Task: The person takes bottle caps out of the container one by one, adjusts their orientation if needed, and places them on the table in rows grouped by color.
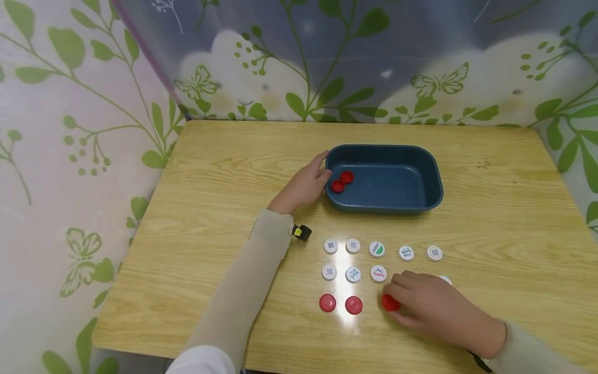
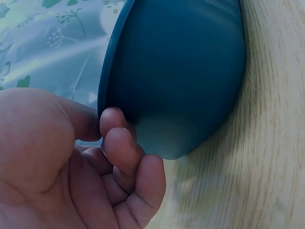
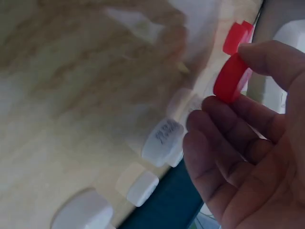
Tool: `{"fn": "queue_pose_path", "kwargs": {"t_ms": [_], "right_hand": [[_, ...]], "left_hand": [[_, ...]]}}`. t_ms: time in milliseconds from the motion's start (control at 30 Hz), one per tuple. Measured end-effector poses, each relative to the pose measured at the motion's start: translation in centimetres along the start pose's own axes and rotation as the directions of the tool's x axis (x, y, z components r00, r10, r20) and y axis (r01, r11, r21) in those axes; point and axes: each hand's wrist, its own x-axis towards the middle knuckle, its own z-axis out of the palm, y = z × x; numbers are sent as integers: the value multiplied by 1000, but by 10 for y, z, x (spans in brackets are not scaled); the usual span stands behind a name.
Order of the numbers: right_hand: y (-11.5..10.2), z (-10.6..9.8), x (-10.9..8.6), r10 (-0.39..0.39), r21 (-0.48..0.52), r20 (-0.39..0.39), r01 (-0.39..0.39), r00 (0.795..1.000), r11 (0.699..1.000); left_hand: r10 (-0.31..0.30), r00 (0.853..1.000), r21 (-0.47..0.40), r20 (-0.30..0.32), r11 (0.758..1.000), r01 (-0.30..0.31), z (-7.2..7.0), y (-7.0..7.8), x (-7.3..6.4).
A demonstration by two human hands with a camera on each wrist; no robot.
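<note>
My right hand [image 1: 432, 306] is low over the table at the front right, and its thumb and fingers pinch a red bottle cap [image 3: 230, 78] by the edge. At the left end of a dark blue plastic basin [image 1: 383, 210], my left hand [image 1: 303, 186] grips the rim. The left wrist view shows the thumb at the rim and the curled fingers against the outer wall [image 2: 176, 71]. Inside the basin, at its left end, are two red caps [image 1: 338, 186]. Two more red caps [image 1: 353, 305] lie on the table, left of my right hand.
Several white caps with printed tops [image 1: 353, 245] stand in two rows between the basin and my right hand. Another white cap [image 1: 446, 280] is partly hidden behind that hand. The wooden table [image 1: 224, 197] meets patterned walls at the back and left.
</note>
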Motion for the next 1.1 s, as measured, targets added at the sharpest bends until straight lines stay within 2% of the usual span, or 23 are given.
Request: {"fn": "queue_pose_path", "kwargs": {"t_ms": [100,200,433,767,900,1033,1100], "right_hand": [[-2,3,1,20,1,61,-20,998,1000],[-4,5,2,31,12,89,-32,996,999],[-8,10,7,21,2,76,-21,997,1000],[-11,14,9,62,-8,112,-62,992,998],[-11,10,9,67,25,134,-71,989,997],[-6,-1,11,79,78,108,-87,991,993],[1,-9,12,88,95,68,-95,994,991]], "left_hand": [[-6,1000,-4,-2,1000,6,0,0,0],[-11,1000,-3,-2,1000,11,0,0,0],[-12,1000,10,-3,1000,12,0,0,1],[6,1000,9,-2,1000,-6,-1,0,1],[-1,1000,17,-4,1000,1,-1,0,0],[1,1000,15,-5,1000,-1,0,1,0],[5,1000,11,-8,1000,-4,-1,0,0]]}}
